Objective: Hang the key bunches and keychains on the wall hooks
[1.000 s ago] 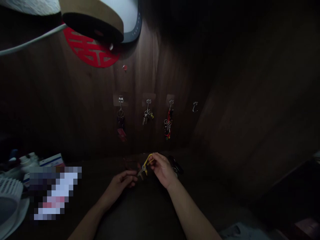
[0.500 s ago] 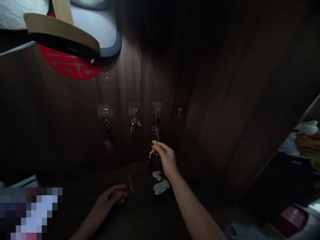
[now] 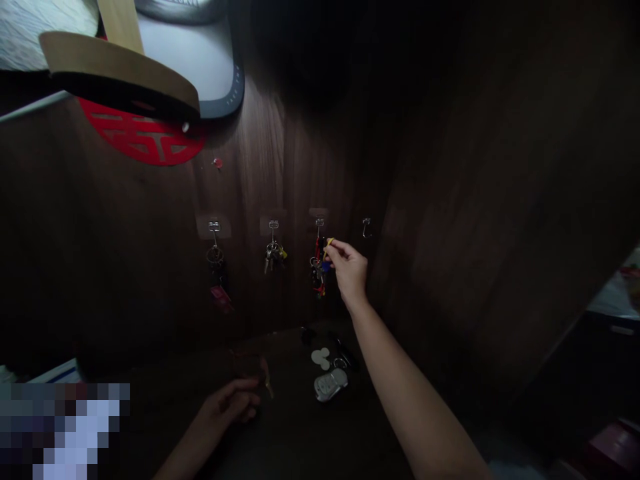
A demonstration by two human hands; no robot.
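My right hand [image 3: 350,270] pinches a yellow cord loop [image 3: 329,248] with a small blue piece [image 3: 326,265] below it. It is beside a key bunch with red straps [image 3: 317,270], which hangs from the third wall hook [image 3: 320,223]. Whether the blue piece touches that bunch I cannot tell. My left hand [image 3: 233,403] is low over the dark surface, fingers loosely bent and apart. Its fingertips are close to a brass-coloured key [image 3: 270,389] on a reddish-brown strap [image 3: 250,357]. A silver car key fob [image 3: 331,385] and a white three-lobed charm [image 3: 321,358] lie right of it.
Keys [image 3: 274,256] hang on the second hook, and a bunch with a pink tag [image 3: 220,298] on the first. The rightmost hook [image 3: 367,228] is bare. Above are a grey cap [image 3: 187,60], a curved wooden piece [image 3: 120,70] and a red cutout [image 3: 150,143].
My right hand has risen with the yellow cord, from below the hanging bunch to beside its upper part. My left hand stays by the brass key. The view has shifted slightly.
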